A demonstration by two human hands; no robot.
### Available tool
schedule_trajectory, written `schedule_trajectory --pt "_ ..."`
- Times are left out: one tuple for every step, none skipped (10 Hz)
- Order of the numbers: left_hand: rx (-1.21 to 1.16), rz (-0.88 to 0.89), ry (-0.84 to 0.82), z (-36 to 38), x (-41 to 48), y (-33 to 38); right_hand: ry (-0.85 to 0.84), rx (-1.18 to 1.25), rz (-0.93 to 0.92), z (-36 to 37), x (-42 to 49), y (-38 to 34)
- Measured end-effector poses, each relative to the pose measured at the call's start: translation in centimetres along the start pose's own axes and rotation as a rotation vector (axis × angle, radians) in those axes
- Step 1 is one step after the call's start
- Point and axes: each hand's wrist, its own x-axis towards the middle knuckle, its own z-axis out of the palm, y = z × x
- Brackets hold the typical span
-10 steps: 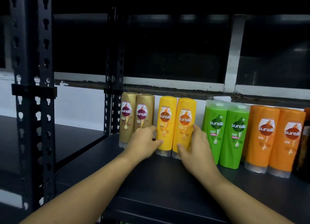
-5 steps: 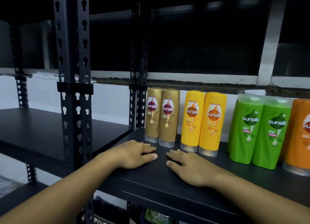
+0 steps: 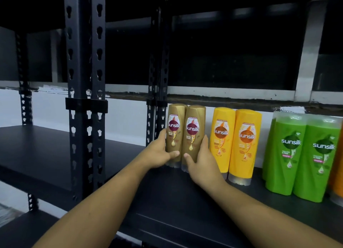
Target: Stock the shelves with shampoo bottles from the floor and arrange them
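Black shelf (image 3: pixel 167 201) no longer holds flat hands: left hand (image 3: pixel 157 153) and right hand (image 3: pixel 202 160) fingers grip 2 gold bottles (image 3: pixel 193 121) beside yellow bottles (image 3: pixel 241 136), probably tidying.

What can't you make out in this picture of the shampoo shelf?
Head view only:
1. Orange bottle: cut off by the right edge, label unseen.
2. Bases of the gold Sunsilk bottles: partly covered by the left hand and right hand gripping them.
3. Small print on the yellow Sunsilk bottles: too small, blurred.
4. Floor stock: outside the frame.
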Motion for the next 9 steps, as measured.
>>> schedule_trajectory --pt "-0.081 0.028 -0.003 0.7 0.9 -1.5 0.011 -0.117 -0.006 0.4 0.0 0.5" --pt "-0.063 0.052 0.009 1.3 1.3 -2.2 0.014 -0.166 0.005 0.8 0.3 1.0" --pt "-0.009 0.061 0.04 1.4 1.5 -2.0 0.02 -0.17 0.018 1.0 0.6 1.1" --pt "0.016 0.078 0.061 1.6 1.6 -2.2 0.01 -0.17 0.022 1.1 0.8 1.4" --pt "0.045 0.074 0.079 1.5 1.3 -2.1 0.003 -0.175 0.028 1.1 0.7 1.2" --pt "0.082 0.079 0.091 1.6 1.0 -2.2 -0.028 -0.191 0.043 1.0 0.5 1.1" --pt "0.172 0.029 0.056 1.6 0.5 -1.8 -0.086 -0.213 0.081 0.4 -0.1 0.7" --pt "0.372 -0.041 0.054 1.0 -0.6 -1.0 -0.177 -0.221 0.081 -0.3 -0.9 0.6" --pt "0.395 -0.055 0.05 1.0 -2.2 -0.5 -0.352 -0.223 0.08 -2.3 -2.5 0.1"
